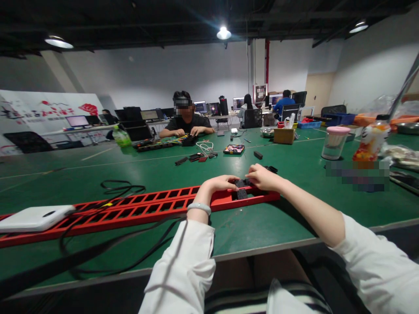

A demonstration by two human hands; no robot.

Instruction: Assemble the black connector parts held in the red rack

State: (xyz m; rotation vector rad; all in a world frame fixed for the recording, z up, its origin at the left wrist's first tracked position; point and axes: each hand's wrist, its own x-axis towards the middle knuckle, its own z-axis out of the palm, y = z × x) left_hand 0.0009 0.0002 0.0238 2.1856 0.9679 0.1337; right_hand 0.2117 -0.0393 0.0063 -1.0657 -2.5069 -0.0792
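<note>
Far left of the frame there's a white flat device (34,218) lying on top of the long red slotted rail (137,209), with black cables (121,189) looping over and under the rail across the green table (262,226).

Moving toward the middle, the left hand (220,183) (pale bracelet on the wrist) rests on the rail's right end, fingers curled down and pressing on a small black plug-in piece (241,188) seated in the slots. Just beside it, the right hand (262,175) is on the same spot from the other side, fingertips pinched in against the black bits. Can't really tell how tightly either one has hold, since the fingers cover most of it.

My guess on handling: the rail looks stiff and rigid, probably plastic or painted metal, long enough to flex or swing if lifted by one end, so grab it nearer the middle. The black pieces look light, hard and small, best pinched by their sides.

Right side of the frame: a clear jar with a pink lid (334,143) and an orange snack bag (371,141).
</note>
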